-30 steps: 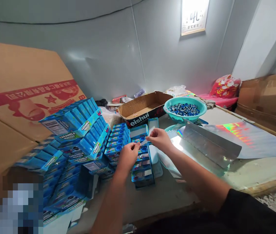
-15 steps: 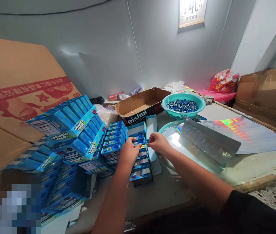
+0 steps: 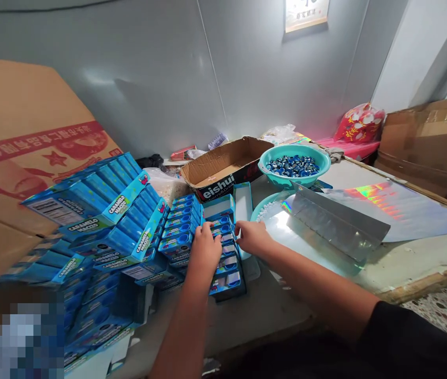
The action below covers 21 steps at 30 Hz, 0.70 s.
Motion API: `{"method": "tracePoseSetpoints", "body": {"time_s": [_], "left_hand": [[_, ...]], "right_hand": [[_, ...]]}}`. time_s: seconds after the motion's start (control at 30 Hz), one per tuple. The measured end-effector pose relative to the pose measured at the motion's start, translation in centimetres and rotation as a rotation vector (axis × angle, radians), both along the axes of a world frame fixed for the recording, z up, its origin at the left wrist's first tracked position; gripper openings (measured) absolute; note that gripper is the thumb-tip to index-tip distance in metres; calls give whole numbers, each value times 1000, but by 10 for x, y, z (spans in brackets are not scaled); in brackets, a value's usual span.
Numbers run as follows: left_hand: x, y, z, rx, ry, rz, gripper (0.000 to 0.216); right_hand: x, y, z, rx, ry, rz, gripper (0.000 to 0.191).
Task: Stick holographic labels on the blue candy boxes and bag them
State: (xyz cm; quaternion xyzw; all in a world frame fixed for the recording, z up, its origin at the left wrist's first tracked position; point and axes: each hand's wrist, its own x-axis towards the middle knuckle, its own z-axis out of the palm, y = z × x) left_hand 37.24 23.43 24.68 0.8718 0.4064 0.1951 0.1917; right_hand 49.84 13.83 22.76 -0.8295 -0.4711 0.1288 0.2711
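A blue display box [image 3: 243, 292] filled with a row of small blue candy boxes [image 3: 225, 265] stands in front of me, shiny silver showing on the nearer ones. My left hand [image 3: 206, 246] is at the row's left side, thumb and forefinger apart and fingers bent, touching the small boxes. On the opposite side, my right hand [image 3: 254, 238] has its fingers curled, thumb and forefinger slightly apart at the right edge of the row. No held item shows in either hand. An open blue-edged flap or tray [image 3: 244, 204] with a white inside lies just behind.
Stacked full blue display boxes [image 3: 109, 208] and a large carton [image 3: 30, 152] rise at left. A brown tray box [image 3: 223, 171] stands behind; a turquoise basin [image 3: 263, 168] holds many blue-silver pieces. A grey folded sheet [image 3: 336, 221] lies over a second basin at right.
The small shiny piece pinched between my hands no longer shows. My fingers have loosened, with both hands now at opposite sides of the row. The view has shifted slightly.
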Motion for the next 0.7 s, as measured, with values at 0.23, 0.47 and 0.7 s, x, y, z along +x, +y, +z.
{"method": "tracePoseSetpoints", "body": {"time_s": [0.23,0.47,0.7], "left_hand": [[-18,-12,8,3,-48,-355,33],[-45,-3,-13,-83,-279,-615,20],[-56,0,-30,-28,-306,-584,21]], "right_hand": [[-2,-14,38,1,-148,94,27],[40,-134,98,353,-468,-189,26],[88,-238,48,-3,-244,-420,58]]}}
